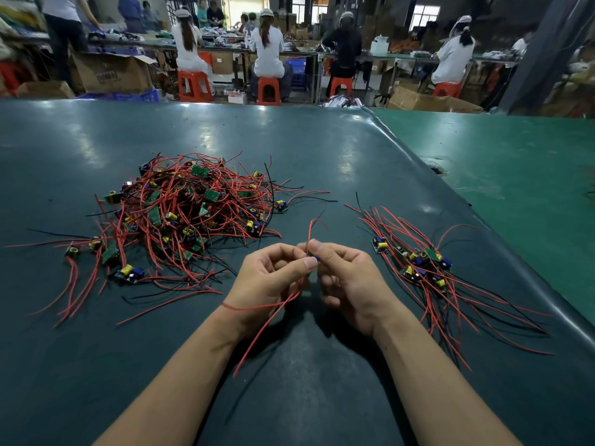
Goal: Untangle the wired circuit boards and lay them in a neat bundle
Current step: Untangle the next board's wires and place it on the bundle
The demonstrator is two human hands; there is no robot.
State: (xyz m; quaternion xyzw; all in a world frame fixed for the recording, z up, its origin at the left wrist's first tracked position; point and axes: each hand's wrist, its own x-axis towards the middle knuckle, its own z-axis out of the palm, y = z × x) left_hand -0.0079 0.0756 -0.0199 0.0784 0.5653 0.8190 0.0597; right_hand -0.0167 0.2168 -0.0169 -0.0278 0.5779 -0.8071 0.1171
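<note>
Both hands (312, 278) pinch one wired board (314, 257).

Only one marking found: dark print on the side of an open cardboard box (111, 74) on the floor beyond the tabletop's far left edge. Its characters are too blurred to read. No other text is legible.

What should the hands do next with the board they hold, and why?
Probably carry the board right and lay it on the bundle. Both the left hand and the right hand pinch it clear of the pile, and its wires hang free, so it looks untangled.
</note>
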